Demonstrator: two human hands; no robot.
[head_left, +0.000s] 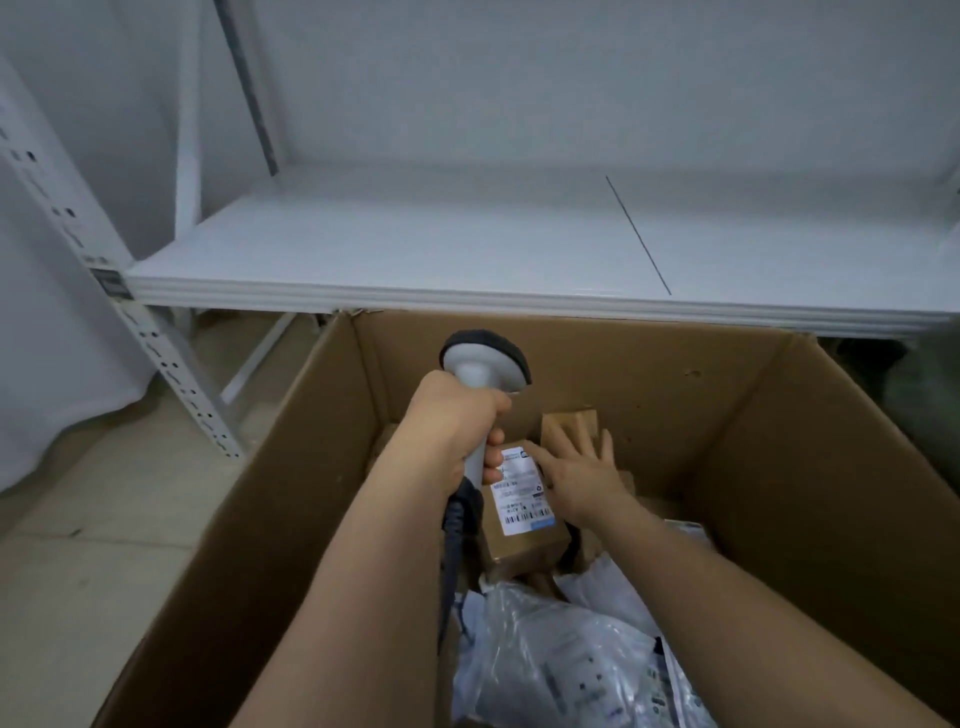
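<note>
A big open cardboard carton (779, 467) stands on the floor below me, holding several parcels. My left hand (457, 421) grips the handle of a grey barcode scanner (485, 358), whose dark head points away over the carton; its coiled cable (449, 551) hangs down inside. My right hand (582, 467) reaches into the carton with fingers spread flat, touching a small brown box (569, 423) at the far side. Just left of that hand lies a brown parcel (524, 540) with a white barcode label (522, 486) facing up.
White plastic mail bags (566, 660) fill the near part of the carton. A white metal shelf (467, 249) runs across just beyond the carton, its front edge overhanging the far rim. A perforated white upright (130, 312) stands at the left on a tiled floor (78, 571).
</note>
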